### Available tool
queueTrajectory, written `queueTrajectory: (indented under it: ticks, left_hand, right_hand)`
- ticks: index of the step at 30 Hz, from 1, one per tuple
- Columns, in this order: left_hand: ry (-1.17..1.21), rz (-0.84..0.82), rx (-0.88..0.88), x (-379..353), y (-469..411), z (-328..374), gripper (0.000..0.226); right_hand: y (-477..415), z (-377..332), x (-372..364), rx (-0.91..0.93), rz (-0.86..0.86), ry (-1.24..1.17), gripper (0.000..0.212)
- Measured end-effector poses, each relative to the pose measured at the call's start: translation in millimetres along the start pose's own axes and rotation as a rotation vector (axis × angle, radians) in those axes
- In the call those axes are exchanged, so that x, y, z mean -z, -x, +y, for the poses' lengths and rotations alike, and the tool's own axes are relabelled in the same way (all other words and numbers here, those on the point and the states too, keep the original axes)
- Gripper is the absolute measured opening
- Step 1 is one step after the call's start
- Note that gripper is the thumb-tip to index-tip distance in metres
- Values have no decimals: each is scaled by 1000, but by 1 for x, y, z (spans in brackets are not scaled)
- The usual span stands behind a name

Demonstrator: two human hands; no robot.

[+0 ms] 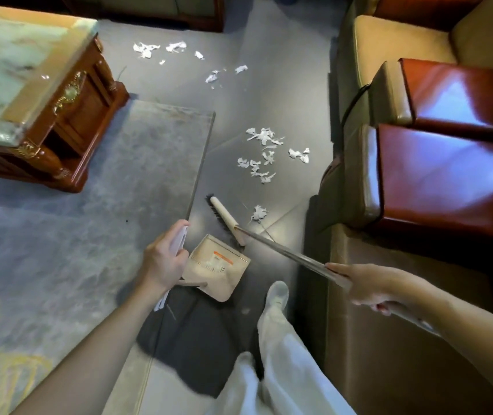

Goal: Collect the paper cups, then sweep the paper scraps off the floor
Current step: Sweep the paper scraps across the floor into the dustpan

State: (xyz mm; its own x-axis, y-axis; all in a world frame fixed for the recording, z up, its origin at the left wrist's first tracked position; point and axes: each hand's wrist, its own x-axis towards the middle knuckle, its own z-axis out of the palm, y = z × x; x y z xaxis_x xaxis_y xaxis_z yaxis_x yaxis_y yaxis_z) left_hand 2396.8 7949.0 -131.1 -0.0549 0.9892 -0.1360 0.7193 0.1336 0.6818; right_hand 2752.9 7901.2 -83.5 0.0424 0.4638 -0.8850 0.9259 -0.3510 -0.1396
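Observation:
White paper scraps (261, 155) lie in a loose cluster on the grey floor, with one lone scrap (259, 213) nearer me and a farther scatter of scraps (176, 52) at the back. My right hand (365, 284) grips the metal broom handle (281, 250); the broom head (224, 215) rests on the floor just left of the lone scrap. My left hand (161, 262) grips the white dustpan handle (179, 241). The beige dustpan (216, 266) stands on the floor right behind the broom head. No paper cups are visible.
A wooden coffee table (44, 94) with a marble top stands at the left on a pale rug (89, 220). Sofas with red wooden armrests (449, 175) line the right side. My leg and shoe (278, 295) are beside the dustpan.

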Motion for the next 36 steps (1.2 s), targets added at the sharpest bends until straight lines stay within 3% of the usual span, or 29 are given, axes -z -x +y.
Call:
queueTrajectory:
  ticks: [4,7,14,20,25,36]
  left_hand:
    - [-8,36,-24,-25,-57,30,55]
    - [-49,-11,-54,-43,-99,51,55]
    - [-75,15,-22,-58,-178,81,55]
    - [-37,5,13,-64,-194,96,54]
    - [-26,36,46,-54,-239,103,54]
    - [-20,-11,42,-65,-386,126,56]
  right_hand:
    - [-39,0,56,-32,134,93,85]
    - [-70,-3,97,-41,132,90,83]
    - [-112,-22,136,-8,-59,143,84]
    - [-97,6,179,41,-237,45,82]
    - [-102,5,226,77,-141,167,87]
    - [-206,-36,360,-8,111,-21,87]
